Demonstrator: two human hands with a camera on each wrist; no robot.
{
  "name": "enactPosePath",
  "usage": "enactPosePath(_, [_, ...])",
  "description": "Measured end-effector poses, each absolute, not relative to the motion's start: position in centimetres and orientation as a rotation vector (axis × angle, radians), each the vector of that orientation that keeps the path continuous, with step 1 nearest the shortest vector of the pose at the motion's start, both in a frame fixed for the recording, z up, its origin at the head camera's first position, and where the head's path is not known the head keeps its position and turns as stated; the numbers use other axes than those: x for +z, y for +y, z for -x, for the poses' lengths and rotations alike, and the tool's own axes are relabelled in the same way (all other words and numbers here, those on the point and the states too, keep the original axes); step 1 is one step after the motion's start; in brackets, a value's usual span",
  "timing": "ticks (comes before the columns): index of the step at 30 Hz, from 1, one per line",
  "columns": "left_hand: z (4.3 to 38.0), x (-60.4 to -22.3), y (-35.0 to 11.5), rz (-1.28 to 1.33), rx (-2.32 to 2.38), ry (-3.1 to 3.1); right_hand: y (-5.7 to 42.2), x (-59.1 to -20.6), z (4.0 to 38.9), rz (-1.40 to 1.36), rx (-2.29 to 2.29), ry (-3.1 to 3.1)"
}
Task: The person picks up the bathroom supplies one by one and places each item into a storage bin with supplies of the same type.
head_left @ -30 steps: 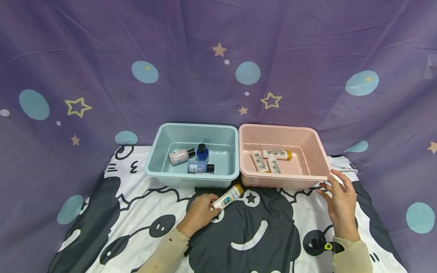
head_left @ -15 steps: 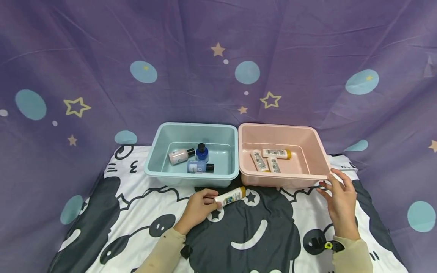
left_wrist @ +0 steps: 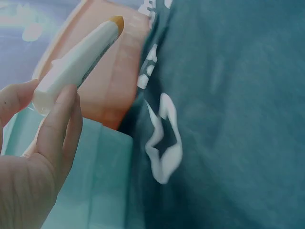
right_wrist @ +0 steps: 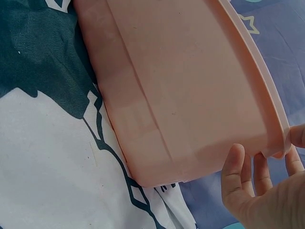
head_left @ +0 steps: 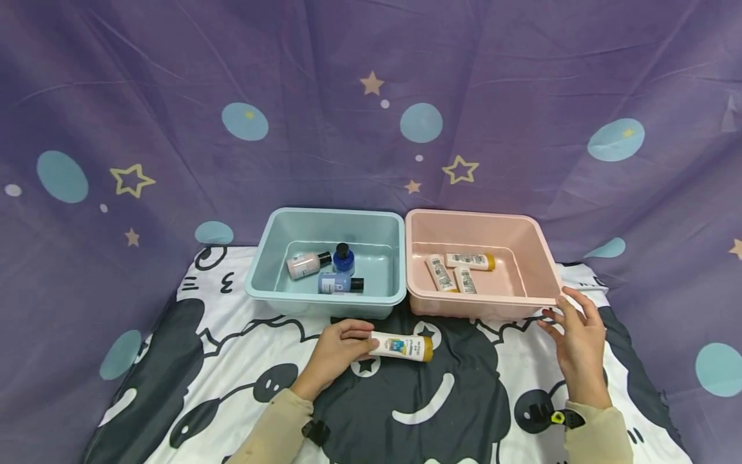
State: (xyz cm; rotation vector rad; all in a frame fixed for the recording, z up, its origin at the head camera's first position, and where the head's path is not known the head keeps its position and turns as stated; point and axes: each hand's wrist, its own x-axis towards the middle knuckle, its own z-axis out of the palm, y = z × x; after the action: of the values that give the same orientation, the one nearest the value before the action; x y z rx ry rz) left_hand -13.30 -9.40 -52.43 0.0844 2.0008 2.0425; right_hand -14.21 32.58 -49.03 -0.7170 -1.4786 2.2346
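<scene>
My left hand point(head_left: 336, 354) pinches a white tube point(head_left: 397, 346) with a yellow cap by its capless end, in front of the two bins. In the left wrist view the tube point(left_wrist: 78, 62) is held between thumb and fingertips, its cap pointing away from the hand. My right hand point(head_left: 580, 341) holds the near right corner of the pink bin point(head_left: 481, 305). The right wrist view shows digits on both sides of that bin's rim point(right_wrist: 267, 90). Several similar tubes lie inside the pink bin, among them one tube point(head_left: 469, 261) near the middle.
Left of the pink bin, side by side, stands a light blue bin point(head_left: 324, 301). In it are a pale pink bottle point(head_left: 304, 265), a dark blue bottle point(head_left: 344, 261) and a lighter blue bottle point(head_left: 334, 283), all with black caps. A patterned cloth point(head_left: 464, 399) covers the table; a purple curtain point(head_left: 324, 77) hangs behind.
The tube in my left hand has turned clockwise, its yellow cap swinging from up by the bins to rightward and lower. My right hand has stayed at the pink bin's corner.
</scene>
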Motion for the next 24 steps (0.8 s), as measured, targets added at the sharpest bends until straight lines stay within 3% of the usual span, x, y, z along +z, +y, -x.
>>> enactPosePath(8, [13.2, -50.4, -8.6, -0.154, 2.066, 1.911, 32.7, -49.0, 14.2, 0.715, 2.238, -1.468])
enactPosePath(14, [13.5, -46.8, -7.8, -0.267, 2.073, 1.916, 32.7, -49.0, 14.2, 0.719, 2.237, -1.473])
enactPosePath(24, [17.6, -41.6, -5.7, -0.455, 2.120, 1.922, 32.8, -49.0, 13.9, 0.711, 2.250, -1.465])
